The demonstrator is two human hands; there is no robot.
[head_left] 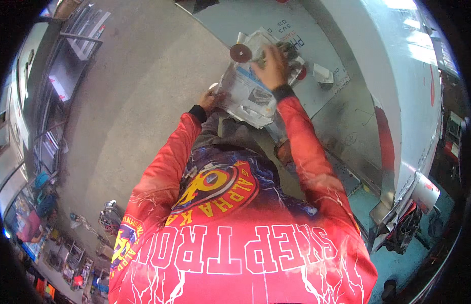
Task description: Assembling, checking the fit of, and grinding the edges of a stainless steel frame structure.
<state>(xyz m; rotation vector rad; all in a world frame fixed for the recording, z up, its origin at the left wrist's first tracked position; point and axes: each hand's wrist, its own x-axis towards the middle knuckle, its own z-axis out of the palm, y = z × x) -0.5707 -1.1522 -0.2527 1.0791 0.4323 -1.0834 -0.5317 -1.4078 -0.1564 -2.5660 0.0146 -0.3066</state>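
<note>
Hands at the crumpled pale sheet, right one farther forward

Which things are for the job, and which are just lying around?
Probably for the job:
crumpled white package, left edge in the left hand, right hand over it
maybe the dark red disc, at its upper left

Seemingly just lying about:
white piece on the metal sheet
tangled bundle on the floor, lower left
</note>
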